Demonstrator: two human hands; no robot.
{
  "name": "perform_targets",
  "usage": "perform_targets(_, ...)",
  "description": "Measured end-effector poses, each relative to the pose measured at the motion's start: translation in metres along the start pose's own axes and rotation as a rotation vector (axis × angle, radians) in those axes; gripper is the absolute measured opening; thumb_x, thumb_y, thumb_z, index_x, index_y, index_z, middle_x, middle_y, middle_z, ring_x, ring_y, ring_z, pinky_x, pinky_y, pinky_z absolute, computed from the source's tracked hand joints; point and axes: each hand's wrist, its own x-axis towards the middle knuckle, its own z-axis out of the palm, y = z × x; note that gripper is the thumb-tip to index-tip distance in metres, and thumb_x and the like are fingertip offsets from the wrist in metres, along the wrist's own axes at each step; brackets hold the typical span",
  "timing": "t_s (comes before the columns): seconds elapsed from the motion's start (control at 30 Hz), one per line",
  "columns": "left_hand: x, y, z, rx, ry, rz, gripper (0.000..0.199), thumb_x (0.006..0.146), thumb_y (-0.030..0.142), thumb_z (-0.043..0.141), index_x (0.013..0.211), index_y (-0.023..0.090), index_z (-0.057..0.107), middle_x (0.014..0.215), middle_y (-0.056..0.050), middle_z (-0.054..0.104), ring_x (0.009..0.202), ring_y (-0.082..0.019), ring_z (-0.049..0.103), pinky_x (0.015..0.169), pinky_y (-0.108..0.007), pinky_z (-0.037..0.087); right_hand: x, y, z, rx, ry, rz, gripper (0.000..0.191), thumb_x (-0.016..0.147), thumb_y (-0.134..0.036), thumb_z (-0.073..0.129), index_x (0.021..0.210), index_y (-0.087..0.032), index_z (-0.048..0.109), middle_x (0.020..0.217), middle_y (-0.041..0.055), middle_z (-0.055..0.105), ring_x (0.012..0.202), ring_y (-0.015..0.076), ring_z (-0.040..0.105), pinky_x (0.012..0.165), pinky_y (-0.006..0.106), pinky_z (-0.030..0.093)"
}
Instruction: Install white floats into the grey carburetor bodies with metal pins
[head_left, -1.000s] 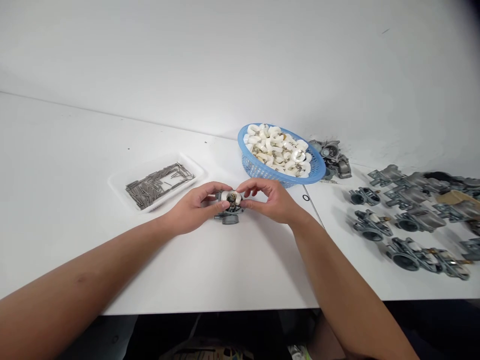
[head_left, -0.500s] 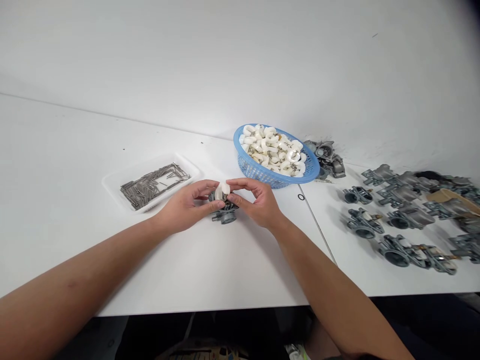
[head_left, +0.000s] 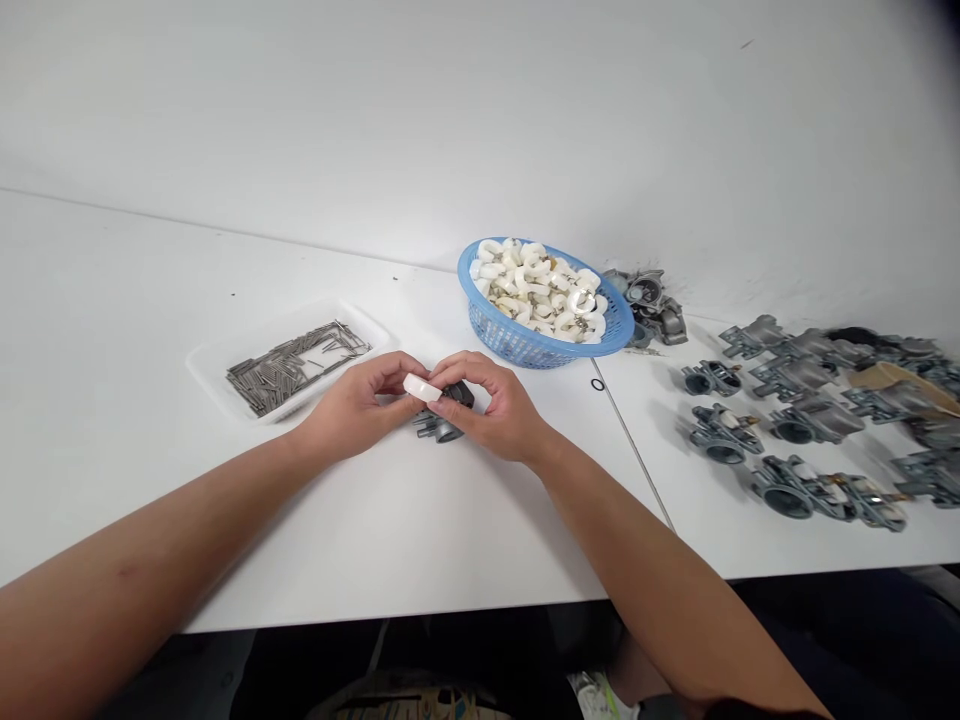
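Pinching a light, stiff white plastic float (head_left: 421,388), easiest gripped by its edges, in the left hand (head_left: 352,410) fingertips, right hand (head_left: 491,405) curled over the grey carburetor body (head_left: 435,428) just below on the counter (head_left: 375,530), blue basket (head_left: 551,352) of floats (head_left: 532,290) and more carburetors (head_left: 795,425) farther off.

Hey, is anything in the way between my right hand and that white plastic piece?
Nothing visible is. Your right hand is touching the white plastic piece, which is held between it and your left hand, just above the metal carburetor.
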Motion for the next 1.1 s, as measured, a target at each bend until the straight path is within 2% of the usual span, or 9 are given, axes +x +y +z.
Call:
perform_targets(0.13,0.000,-0.002,0.000,0.027,-0.035,0.037,0.026,0.092,0.045,0.065,0.102,0.021,0.067,0.092,-0.004,0.068,0.081,-0.017,0.062,0.069,-0.027,0.049,-0.001,-0.003,0.001,-0.040,0.056,-0.028,0.009,0.088,-0.027,0.074,0.096,-0.023,0.072,0.109,0.0051,0.069,0.110,0.0201,0.062,0.099,0.038,0.050)
perform_targets(0.23,0.000,0.000,-0.001,0.054,-0.067,0.030,0.033,0.093,0.050,0.062,0.108,0.022,0.067,0.100,-0.005,0.070,0.088,-0.019,0.065,0.073,-0.029,0.051,0.000,-0.012,-0.003,0.028,0.049,0.050,0.014,0.087,-0.033,0.076,0.091,-0.022,0.069,0.117,0.0050,0.069,0.120,0.0213,0.061,0.107,0.039,0.048)
perform_targets(0.33,-0.002,0.003,-0.002,0.087,-0.120,0.028,0.041,0.093,0.056,0.059,0.120,0.025,0.064,0.110,-0.006,0.071,0.095,-0.023,0.066,0.078,-0.032,0.052,0.000,-0.022,-0.010,0.026,0.028,0.128,0.024,0.083,-0.039,0.080,0.084,-0.021,0.065,0.125,0.0049,0.068,0.136,0.0247,0.051,0.116,0.042,0.040)
perform_targets(0.47,-0.006,0.009,-0.004,0.197,-0.222,0.050,0.063,0.081,0.059,0.072,0.133,0.028,0.054,0.114,-0.006,0.069,0.094,-0.025,0.066,0.077,-0.033,0.052,0.000,-0.028,-0.018,-0.084,0.033,0.098,0.030,0.080,-0.041,0.083,0.080,-0.021,0.061,0.111,0.0034,0.072,0.120,0.0263,0.064,0.106,0.041,0.050)
perform_targets(0.57,-0.007,0.015,-0.003,0.263,-0.214,0.032,0.067,0.080,0.059,0.074,0.135,0.028,0.052,0.114,-0.005,0.068,0.096,-0.026,0.066,0.080,-0.034,0.051,-0.001,-0.025,-0.021,-0.154,0.024,0.083,0.029,0.080,-0.042,0.083,0.080,-0.022,0.062,0.095,0.0020,0.072,0.105,0.0260,0.069,0.097,0.040,0.055)
perform_targets(0.77,-0.007,0.017,0.000,0.204,-0.192,0.033,0.074,0.079,0.056,0.075,0.141,0.030,0.045,0.125,-0.006,0.065,0.107,-0.028,0.064,0.089,-0.036,0.051,-0.001,-0.018,-0.024,-0.225,0.082,0.114,0.040,0.072,-0.045,0.088,0.079,-0.021,0.056,0.087,0.0008,0.066,0.090,0.0218,0.067,0.089,0.038,0.056)
perform_targets(0.87,-0.007,0.013,0.000,0.217,-0.173,0.001,0.079,0.076,0.056,0.077,0.142,0.028,0.042,0.131,-0.009,0.062,0.112,-0.031,0.063,0.088,-0.039,0.052,-0.001,-0.017,-0.024,-0.192,0.128,0.154,0.054,0.066,-0.043,0.092,0.102,-0.023,0.058,0.102,0.0017,0.066,0.100,0.0228,0.067,0.094,0.039,0.055)
perform_targets(0.93,-0.007,0.011,0.000,0.230,-0.166,-0.002,0.085,0.076,0.056,0.077,0.146,0.028,0.038,0.136,-0.010,0.059,0.114,-0.032,0.061,0.091,-0.041,0.052,0.000,-0.016,-0.023,-0.182,0.077,0.166,0.061,0.068,-0.041,0.091,0.118,-0.026,0.059,0.116,0.0028,0.066,0.109,0.0238,0.066,0.098,0.040,0.053)
perform_targets(1.1,-0.007,0.005,0.001,0.245,-0.192,-0.023,0.103,0.077,0.058,0.076,0.157,0.030,0.017,0.145,-0.013,0.052,0.115,-0.031,0.061,0.091,-0.041,0.052,0.001,-0.011,-0.021,-0.170,-0.027,0.150,0.045,0.071,-0.042,0.090,0.110,-0.027,0.072,0.112,0.0018,0.071,0.109,0.0239,0.065,0.096,0.037,0.052)
